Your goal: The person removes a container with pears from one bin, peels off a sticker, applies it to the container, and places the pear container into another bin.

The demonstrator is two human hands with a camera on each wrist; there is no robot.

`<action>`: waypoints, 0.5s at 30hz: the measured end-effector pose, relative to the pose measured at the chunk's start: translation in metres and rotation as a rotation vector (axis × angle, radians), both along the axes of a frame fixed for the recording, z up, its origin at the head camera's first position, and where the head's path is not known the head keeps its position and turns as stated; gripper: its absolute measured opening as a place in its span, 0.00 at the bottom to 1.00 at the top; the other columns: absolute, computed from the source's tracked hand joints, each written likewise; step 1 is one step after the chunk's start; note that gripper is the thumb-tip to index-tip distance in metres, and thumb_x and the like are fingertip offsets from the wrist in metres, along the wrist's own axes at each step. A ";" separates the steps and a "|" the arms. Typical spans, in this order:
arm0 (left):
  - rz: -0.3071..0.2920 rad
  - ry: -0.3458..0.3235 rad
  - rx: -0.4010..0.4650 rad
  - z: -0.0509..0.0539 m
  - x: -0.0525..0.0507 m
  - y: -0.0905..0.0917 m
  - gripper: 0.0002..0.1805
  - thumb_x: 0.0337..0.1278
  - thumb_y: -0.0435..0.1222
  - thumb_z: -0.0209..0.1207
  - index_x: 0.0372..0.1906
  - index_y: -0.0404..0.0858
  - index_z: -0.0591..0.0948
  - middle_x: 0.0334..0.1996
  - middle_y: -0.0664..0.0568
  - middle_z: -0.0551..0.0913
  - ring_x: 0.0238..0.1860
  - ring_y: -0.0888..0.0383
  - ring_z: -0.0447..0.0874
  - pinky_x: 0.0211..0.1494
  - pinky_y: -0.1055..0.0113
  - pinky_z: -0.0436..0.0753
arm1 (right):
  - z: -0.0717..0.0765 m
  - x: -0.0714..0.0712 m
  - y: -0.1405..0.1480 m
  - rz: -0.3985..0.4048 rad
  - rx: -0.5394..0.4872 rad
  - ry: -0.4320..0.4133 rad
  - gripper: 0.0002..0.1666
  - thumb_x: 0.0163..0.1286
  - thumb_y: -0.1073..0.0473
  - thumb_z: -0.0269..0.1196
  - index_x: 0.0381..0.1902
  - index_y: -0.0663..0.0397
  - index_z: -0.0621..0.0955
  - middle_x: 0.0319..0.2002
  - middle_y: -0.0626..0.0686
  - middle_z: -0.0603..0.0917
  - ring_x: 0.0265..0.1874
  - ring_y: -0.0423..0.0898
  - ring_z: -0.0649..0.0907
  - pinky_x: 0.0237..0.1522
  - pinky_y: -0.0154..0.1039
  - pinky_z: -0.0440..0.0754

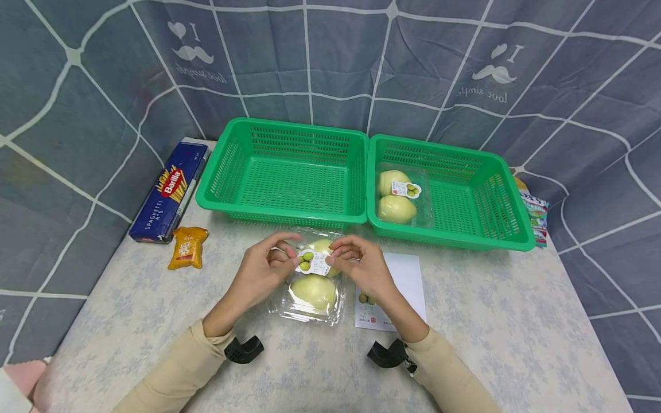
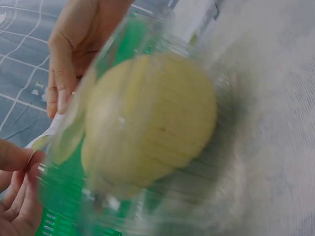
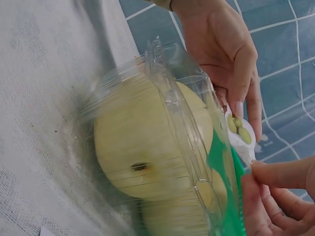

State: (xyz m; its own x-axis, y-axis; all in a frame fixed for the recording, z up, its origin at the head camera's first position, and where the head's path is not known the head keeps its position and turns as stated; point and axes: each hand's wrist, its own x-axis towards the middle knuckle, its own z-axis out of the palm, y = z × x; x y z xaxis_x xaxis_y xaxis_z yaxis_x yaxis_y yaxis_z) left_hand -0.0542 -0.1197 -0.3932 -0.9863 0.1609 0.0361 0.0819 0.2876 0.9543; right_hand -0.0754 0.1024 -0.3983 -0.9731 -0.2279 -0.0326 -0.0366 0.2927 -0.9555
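A clear plastic clamshell box (image 1: 286, 304) stands on the table, holding pale yellow-green fruits (image 1: 313, 291). Over its lid, my left hand (image 1: 262, 268) pinches one end of a white label sticker (image 1: 320, 264) printed with green fruits. My right hand (image 1: 364, 267) pinches the other end between thumb and fingers. Seen from the right wrist, the sticker (image 3: 241, 135) lies along the lid; whether it touches the plastic I cannot tell. A white label sheet (image 1: 405, 275) lies beside the box, partly under my right forearm.
Two green baskets (image 1: 289, 217) stand behind the box; the right one holds a labelled clamshell box (image 1: 424, 198) of similar fruits. At left lie a blue spaghetti box (image 1: 167, 195) and an orange packet (image 1: 188, 248). Colourful packaging (image 1: 538, 215) sits at far right.
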 end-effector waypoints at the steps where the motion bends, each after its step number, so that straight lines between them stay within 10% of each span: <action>1: 0.004 0.015 -0.022 -0.001 0.000 0.000 0.26 0.59 0.23 0.62 0.63 0.37 0.77 0.38 0.42 0.81 0.31 0.66 0.83 0.33 0.73 0.80 | 0.000 0.000 0.000 -0.001 0.007 -0.001 0.10 0.61 0.66 0.72 0.40 0.61 0.84 0.37 0.60 0.87 0.34 0.41 0.84 0.42 0.32 0.83; 9: -0.003 0.073 -0.151 0.000 -0.001 0.000 0.32 0.56 0.26 0.65 0.67 0.40 0.74 0.34 0.48 0.86 0.32 0.62 0.85 0.43 0.68 0.84 | -0.001 -0.001 -0.003 0.006 -0.024 -0.065 0.10 0.64 0.67 0.68 0.43 0.63 0.82 0.38 0.59 0.85 0.31 0.51 0.87 0.31 0.32 0.79; 15: -0.012 0.071 -0.179 -0.002 -0.003 0.000 0.33 0.54 0.26 0.66 0.67 0.40 0.74 0.33 0.49 0.88 0.30 0.63 0.84 0.37 0.72 0.81 | -0.002 0.000 -0.004 0.000 -0.005 -0.037 0.11 0.63 0.70 0.68 0.43 0.65 0.81 0.36 0.60 0.84 0.29 0.41 0.83 0.31 0.28 0.80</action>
